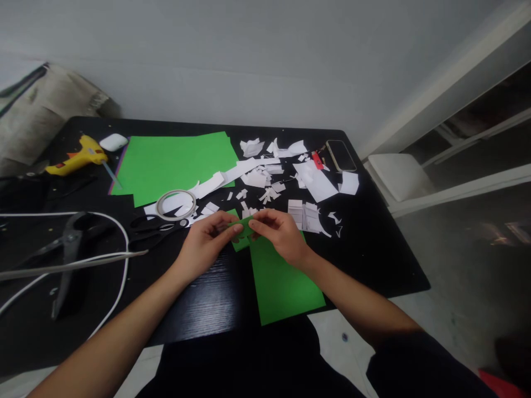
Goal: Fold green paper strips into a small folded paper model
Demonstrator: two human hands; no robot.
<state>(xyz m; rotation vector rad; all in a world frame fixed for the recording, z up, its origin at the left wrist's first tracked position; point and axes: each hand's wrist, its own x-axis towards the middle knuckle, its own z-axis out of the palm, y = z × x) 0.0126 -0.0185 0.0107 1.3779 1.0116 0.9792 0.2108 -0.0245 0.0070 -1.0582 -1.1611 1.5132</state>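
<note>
Between both hands is a small piece of green paper (245,227), held above the table. My left hand (206,239) pinches its left end with the thumb in front. My right hand (281,235) grips the other end, its thumb close to the left one. Just below and behind lies another small green piece (240,245), partly hidden by the fingers. A larger green sheet (286,287) lies under my right wrist, reaching the table's front edge. Close to my left hand are a roll of tape (193,205) and black-handled scissors (160,229).
Stacked green sheets (178,160) lie at the back left, beside a yellow glue gun (81,156) and a white case (113,142). White paper scraps (257,177) cover the middle. A phone (341,156) sits back right. Pliers (68,260) and a white cable (125,237) occupy the left.
</note>
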